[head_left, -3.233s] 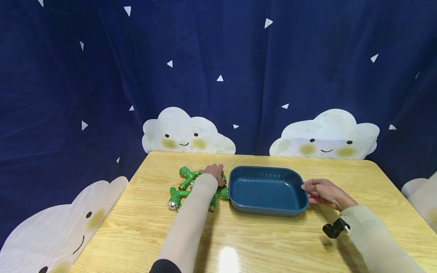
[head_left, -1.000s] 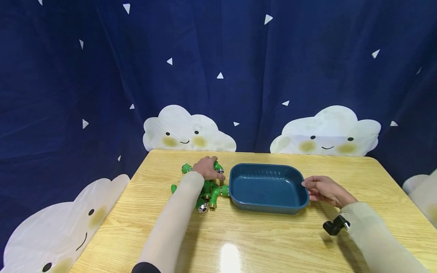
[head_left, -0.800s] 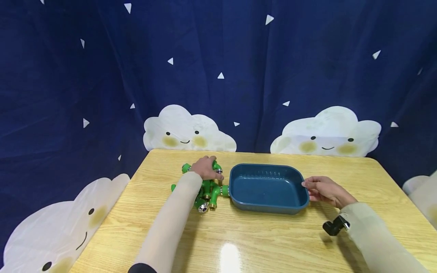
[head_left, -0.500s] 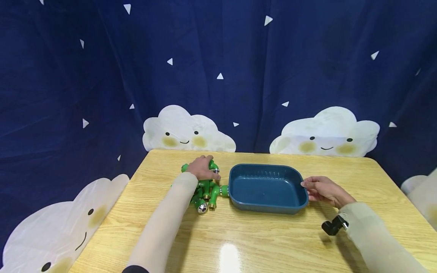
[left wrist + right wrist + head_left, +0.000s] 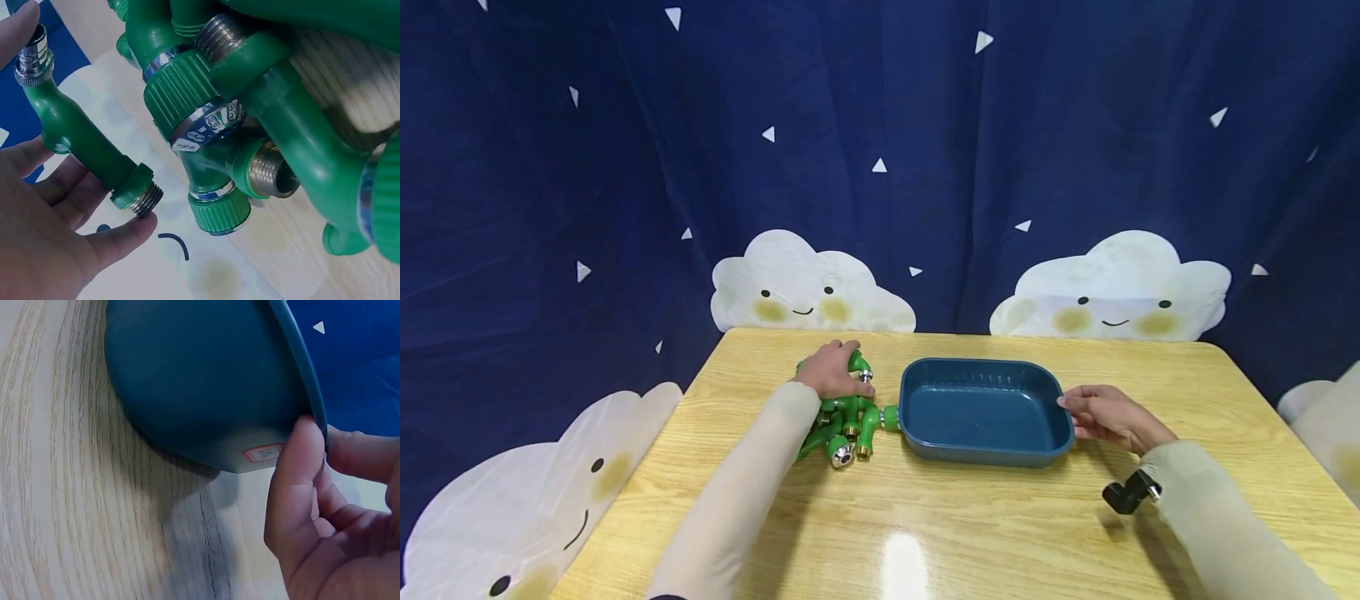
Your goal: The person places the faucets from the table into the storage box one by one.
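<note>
My left hand (image 5: 829,372) is over the pile at the left and holds a green tap (image 5: 87,147) between thumb and fingers. One fingertip touches the tap's threaded end in the left wrist view. Below and beside the hand, several more green taps (image 5: 867,429) with chrome and brass ends lie heaped together; the sleeve hides part of them. My right hand (image 5: 1114,417) pinches the rim of a dark blue plastic basin (image 5: 985,457) between thumb and fingers, at its right end. One tap in the heap reaches up to the basin's left wall.
The wooden table (image 5: 970,533) reaches back to a dark blue curtain (image 5: 880,100) with white clouds. On the right sleeve sits a small black device (image 5: 1126,493). A label (image 5: 262,453) is stuck on the basin's outer wall.
Over the last second my left hand has shifted left, carrying the tap and uncovering more of the heap. A chrome-ended tap lies nearer the basin than in the oldest frame. Right hand and basin stay put.
</note>
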A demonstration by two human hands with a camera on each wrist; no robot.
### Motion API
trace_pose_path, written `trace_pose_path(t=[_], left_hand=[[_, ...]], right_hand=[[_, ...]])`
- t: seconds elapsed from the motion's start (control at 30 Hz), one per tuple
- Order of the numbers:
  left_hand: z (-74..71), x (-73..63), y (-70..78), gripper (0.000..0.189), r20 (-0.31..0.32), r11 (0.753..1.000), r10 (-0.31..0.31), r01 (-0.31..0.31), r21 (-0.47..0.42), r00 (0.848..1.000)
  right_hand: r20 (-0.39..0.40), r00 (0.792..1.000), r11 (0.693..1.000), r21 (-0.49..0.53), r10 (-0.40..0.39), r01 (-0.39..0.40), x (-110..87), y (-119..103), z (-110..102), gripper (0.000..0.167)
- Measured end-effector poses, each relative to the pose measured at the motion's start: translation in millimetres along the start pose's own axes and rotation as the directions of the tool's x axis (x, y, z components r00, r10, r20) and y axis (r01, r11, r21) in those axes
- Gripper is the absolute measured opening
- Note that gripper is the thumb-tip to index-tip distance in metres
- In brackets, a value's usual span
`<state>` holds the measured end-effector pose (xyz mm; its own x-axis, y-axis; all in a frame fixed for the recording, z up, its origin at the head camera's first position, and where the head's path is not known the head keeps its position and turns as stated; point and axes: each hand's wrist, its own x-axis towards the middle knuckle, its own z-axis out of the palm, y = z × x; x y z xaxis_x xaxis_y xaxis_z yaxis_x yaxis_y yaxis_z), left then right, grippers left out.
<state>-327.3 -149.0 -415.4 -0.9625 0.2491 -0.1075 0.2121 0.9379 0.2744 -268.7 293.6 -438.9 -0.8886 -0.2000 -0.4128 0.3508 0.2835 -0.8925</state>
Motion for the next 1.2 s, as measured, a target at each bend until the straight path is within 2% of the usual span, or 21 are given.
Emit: trace_pose_path(t=[0.37,0.57,0.8,1.2], left_hand=[[-6.6,-3.7,3.6,0.094,-0.018,1.000,0.015,-0.015,-0.006,1.000],[-12.2,-5.3,11.2,0.093,-0.027,0.999,0.040,-0.041,-0.016,0.999],[-14.3,-5.2,19.8,0.095,-0.030,0.998,0.068,-0.068,0.002,0.997],[-23.7,-7.6,52.6,0.094,-0.048,0.978,0.195,-0.190,0.090,0.980]], right_hand=[[0.022,1.000,1.000,0.015,-0.009,0.009,0.9,0.0,0.8,0.022],[0.021,1.000,1.000,0.007,-0.014,0.014,2.2,-0.9,3.6,0.023],[0.042,0.999,0.999,0.047,-0.020,0.018,2.2,-0.5,4.8,0.018],[0.018,1.000,0.999,0.037,-0.008,0.007,2.0,1.1,1.8,0.019]])
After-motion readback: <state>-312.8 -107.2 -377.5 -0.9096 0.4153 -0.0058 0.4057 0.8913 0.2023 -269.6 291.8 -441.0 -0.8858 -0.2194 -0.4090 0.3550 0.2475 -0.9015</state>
